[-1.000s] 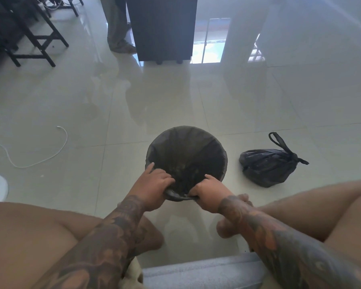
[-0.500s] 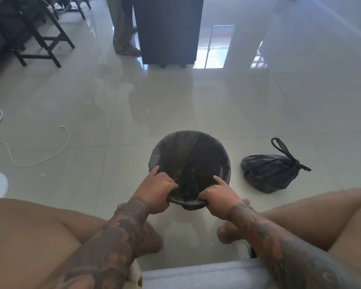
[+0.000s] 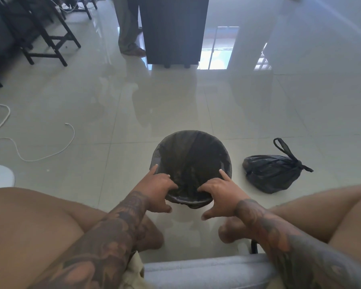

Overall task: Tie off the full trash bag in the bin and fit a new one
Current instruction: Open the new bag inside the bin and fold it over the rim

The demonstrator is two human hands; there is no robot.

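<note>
A round bin (image 3: 191, 142) stands on the tiled floor between my knees, lined with a dark new bag (image 3: 196, 161) that is folded over its rim. My left hand (image 3: 157, 188) rests on the near left rim, index finger stretched along it, fingers hooked inside, thumb loose below. On the near right rim lies my right hand (image 3: 219, 193) in the same pose, with its thumb off the bin. A full black trash bag (image 3: 269, 173), knotted at the top, lies on the floor to the right of the bin.
A white cable (image 3: 40, 157) curls over the floor at left. Black chair legs (image 3: 50, 44) stand at far left, a dark cabinet (image 3: 173, 30) at the back, a person's legs (image 3: 127, 28) beside it. A grey seat edge (image 3: 196, 270) is under me.
Both hands have slid apart along the near rim and loosened: index fingers now stretch out and thumbs hang free. The view has tilted so the bin sits lower in frame.
</note>
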